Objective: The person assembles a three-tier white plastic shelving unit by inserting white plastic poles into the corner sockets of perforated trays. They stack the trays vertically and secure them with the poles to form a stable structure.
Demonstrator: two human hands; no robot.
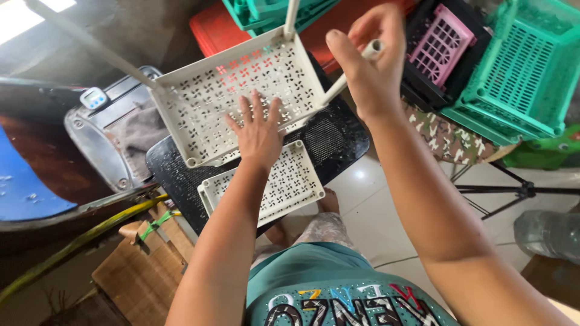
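Head view: a cluttered floor-level workspace, pale tiles below, stacked teal crates (pixel 521 66) and a pink basket (pixel 444 42) off beyond the right hand. The left hand (pixel 258 134) lies flat, fingers spread, pressing on the perforated white shelf tray (pixel 223 90). A second white tray (pixel 284 187) sits just under the wrist on a black mesh seat (pixel 329 142). The right hand (pixel 370 57) is clenched around a white tube leg (pixel 353 69) that runs to the tray's corner.

We are seeing open floor (pixel 386 211) lying free at our right; crates (pixel 513 72) are crowding the far side, and a scale (pixel 115 133) and box (pixel 145 278) are blocking the left
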